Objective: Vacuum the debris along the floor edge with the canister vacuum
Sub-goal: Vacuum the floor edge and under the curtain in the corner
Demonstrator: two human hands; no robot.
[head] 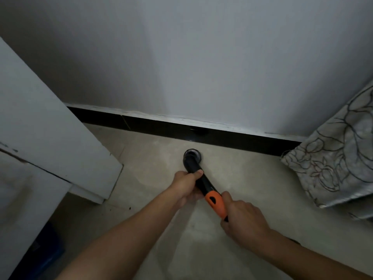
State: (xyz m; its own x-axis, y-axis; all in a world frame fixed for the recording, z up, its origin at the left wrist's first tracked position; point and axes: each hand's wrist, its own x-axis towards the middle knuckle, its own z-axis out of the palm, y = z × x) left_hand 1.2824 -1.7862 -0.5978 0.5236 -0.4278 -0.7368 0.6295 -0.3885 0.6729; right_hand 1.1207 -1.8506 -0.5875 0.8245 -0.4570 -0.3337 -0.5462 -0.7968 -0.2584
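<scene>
Nozzle [192, 155] of the vacuum wand [203, 183] is down at the beige floor [262, 199], just short of the black baseboard [157, 127]. Now the left hand [186, 183] is wrapped round the black tube right behind the nozzle, thumb laid across the top, and the right hand [243, 218] has its fingers curled round the rear of the orange handle [216, 204]. Wand runs diagonally between them, pointing toward the white wall [201, 67]. White cabinet [50, 128] stands at left, a few dark specks [129, 208] on the floor near its corner; patterned fabric [333, 158] drapes in from the right.
</scene>
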